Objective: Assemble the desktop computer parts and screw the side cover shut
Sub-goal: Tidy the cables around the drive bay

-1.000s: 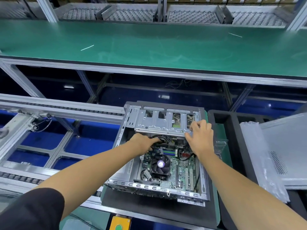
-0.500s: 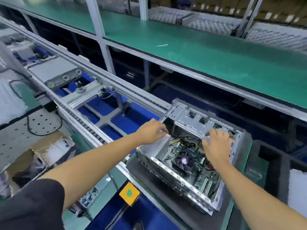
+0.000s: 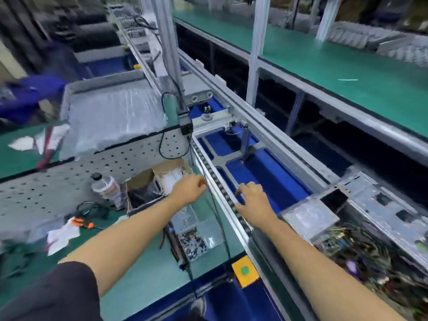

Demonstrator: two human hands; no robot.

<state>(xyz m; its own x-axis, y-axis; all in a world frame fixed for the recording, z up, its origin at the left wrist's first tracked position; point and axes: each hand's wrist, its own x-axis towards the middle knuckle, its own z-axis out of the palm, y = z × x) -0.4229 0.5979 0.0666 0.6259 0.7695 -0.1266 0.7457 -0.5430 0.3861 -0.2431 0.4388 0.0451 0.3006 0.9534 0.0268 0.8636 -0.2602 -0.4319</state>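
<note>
Assembly line, motion-blurred: green-matted counter (image 3: 143, 269) beside an aluminium roller conveyor rail (image 3: 220, 188). Left hand (image 3: 188, 189) hovers with fingers loosely curled, holding nothing, just short of a cardboard box (image 3: 159, 179) of white ties; a clear compartment tray of small metal screws (image 3: 193, 239) lies below its wrist. Right hand (image 3: 253, 200) is over the rail, fingers spread and relaxed. Open steel computer case (image 3: 361, 218), wiring exposed, sits well right of those fingers.

Two bare forearms, no gloves or watch.
Left hand (image 3: 188, 189) and right hand (image 3: 253, 200) show no rings I can spot; a dark short sleeve (image 3: 53, 295) covers the left upper arm.
</note>
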